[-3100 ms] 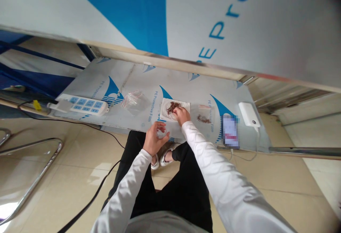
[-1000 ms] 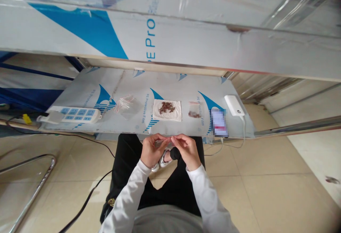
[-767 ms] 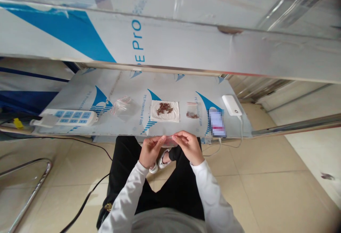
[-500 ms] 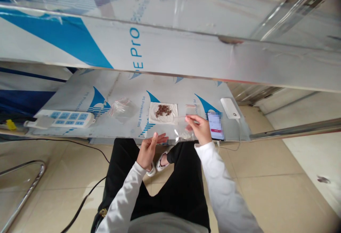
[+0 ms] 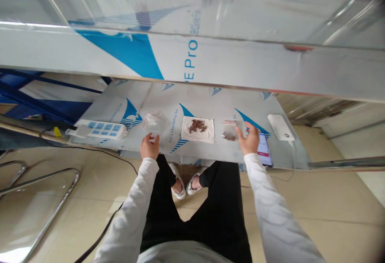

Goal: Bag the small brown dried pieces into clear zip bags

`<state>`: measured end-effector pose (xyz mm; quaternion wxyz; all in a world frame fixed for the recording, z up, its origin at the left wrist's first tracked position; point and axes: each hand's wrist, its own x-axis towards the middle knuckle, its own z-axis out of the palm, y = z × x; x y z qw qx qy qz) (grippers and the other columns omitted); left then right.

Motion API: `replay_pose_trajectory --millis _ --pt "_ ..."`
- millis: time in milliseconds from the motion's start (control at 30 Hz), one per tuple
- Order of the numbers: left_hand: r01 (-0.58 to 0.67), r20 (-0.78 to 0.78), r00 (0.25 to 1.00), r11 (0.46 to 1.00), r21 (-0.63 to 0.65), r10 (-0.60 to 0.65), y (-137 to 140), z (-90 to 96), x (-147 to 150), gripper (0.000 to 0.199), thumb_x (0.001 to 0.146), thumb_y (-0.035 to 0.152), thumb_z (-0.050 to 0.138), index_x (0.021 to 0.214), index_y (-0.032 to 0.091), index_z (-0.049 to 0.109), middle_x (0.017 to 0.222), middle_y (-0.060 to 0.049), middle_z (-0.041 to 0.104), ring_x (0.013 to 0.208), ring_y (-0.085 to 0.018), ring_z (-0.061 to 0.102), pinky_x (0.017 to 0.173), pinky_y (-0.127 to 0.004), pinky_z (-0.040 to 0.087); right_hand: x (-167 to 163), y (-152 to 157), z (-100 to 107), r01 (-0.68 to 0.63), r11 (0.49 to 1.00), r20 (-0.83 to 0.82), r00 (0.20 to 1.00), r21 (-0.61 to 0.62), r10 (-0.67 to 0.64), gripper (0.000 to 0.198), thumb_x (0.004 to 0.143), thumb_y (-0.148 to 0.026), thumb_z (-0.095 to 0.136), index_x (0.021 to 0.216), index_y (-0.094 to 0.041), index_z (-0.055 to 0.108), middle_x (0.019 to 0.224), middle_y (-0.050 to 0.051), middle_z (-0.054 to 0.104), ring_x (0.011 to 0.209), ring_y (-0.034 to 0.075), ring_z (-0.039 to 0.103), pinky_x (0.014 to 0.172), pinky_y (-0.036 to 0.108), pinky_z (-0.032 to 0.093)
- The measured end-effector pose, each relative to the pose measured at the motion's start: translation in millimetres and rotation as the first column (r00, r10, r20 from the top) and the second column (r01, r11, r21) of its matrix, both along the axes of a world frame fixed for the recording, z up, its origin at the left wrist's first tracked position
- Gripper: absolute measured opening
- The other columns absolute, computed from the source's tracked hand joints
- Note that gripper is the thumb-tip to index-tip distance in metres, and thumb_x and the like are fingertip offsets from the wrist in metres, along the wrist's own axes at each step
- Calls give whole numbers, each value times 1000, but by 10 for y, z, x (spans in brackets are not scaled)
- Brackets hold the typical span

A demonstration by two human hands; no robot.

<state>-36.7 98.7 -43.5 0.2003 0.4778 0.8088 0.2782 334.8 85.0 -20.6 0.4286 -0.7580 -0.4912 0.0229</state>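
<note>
My left hand (image 5: 149, 146) is over the front edge of the shelf, fingers apart and loosely bent, just in front of several clear plastic bags (image 5: 153, 121) lying in a loose pile. My right hand (image 5: 249, 138) hovers with thumb and fingers spread, holding nothing. Close to its left lies a small clear zip bag (image 5: 229, 130) with reddish lines along its top and small brown pieces at its bottom. Between the hands, small brown metal-looking pieces (image 5: 197, 126) are heaped on a white square pad (image 5: 207, 136); their exact kind is too small to tell.
A white power strip (image 5: 104, 130) with blue sockets sits at the left of the shelf (image 5: 168, 94). A phone (image 5: 264, 149) and a white power bank (image 5: 280, 127) with a cable lie at the right. An upper ledge (image 5: 234, 62) runs across above. A metal chair frame (image 5: 64, 193) stands lower left.
The zip bag that my right hand held up now lies on the shelf, let go. My left hand has moved left to the pile of clear bags. The camera view has shifted.
</note>
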Motion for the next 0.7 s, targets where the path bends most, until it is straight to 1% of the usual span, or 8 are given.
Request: replay_pose_trajectory --millis 67,167,233,300,400,467,567,700 --pt "-66 -74 995 997 -28 63 207 -40 -94 52 81 43 59 123 12 52 117 -18 61 108 -31 60 91 -45 46 -280 -385 0 -54 997 -60 997 56 57 45 82 -43 57 118 -17 56 115 14 61 94 24 59 78 38 50" --pt "-64 -132 990 994 -92 52 399 -98 -159 50 75 42 68 114 12 58 120 -20 57 105 -35 60 87 -50 47 -742 -953 -29 -140 988 -210 966 64 151 35 85 -40 56 113 -19 59 112 12 64 96 22 61 75 35 52" --pt "-42 -155 988 992 -116 23 445 -131 -165 42 80 38 66 113 14 59 120 -15 57 102 -29 61 85 -47 49 -1005 -1234 -70 -164 986 -294 941 34 167 30 87 -38 55 109 -19 61 109 11 65 96 22 61 76 35 53" --pt "-28 -170 985 993 -114 8 454 -155 -162 35 86 34 60 115 16 57 118 -11 58 101 -23 60 85 -43 51 -1192 -1412 -111 -190 982 -355 918 3 179 28 87 -36 54 108 -19 61 108 11 66 95 22 62 77 36 53" --pt "-55 -189 981 997 -52 44 478 -167 -187 35 85 39 59 112 16 59 116 -12 58 104 -26 59 88 -44 48 -1320 -1525 -138 -262 964 -397 889 -30 230 28 88 -35 53 110 -19 62 108 11 66 95 21 63 77 36 54" --pt "-104 -201 974 995 7 103 532 -162 -242 45 81 44 60 115 16 57 119 -15 55 111 -32 55 93 -46 44 -1330 -1538 -122 -313 949 -395 877 -43 272 27 88 -34 53 109 -20 62 107 11 67 95 22 63 77 36 54" --pt "-147 -205 966 988 49 154 643 -141 -368 54 77 44 64 121 14 54 123 -18 53 113 -35 53 95 -48 42 -1305 -1514 -67 -347 937 -384 872 -44 305 25 88 -33 53 107 -20 63 106 11 68 95 22 64 78 37 54" --pt "-101 -212 971 993 61 112 720 -121 -497 42 72 32 70 110 16 63 119 -17 56 107 -33 57 92 -47 43 -1303 -1475 -12 -339 940 -395 869 -34 300 24 88 -33 53 104 -21 65 105 11 69 93 24 65 77 38 55"
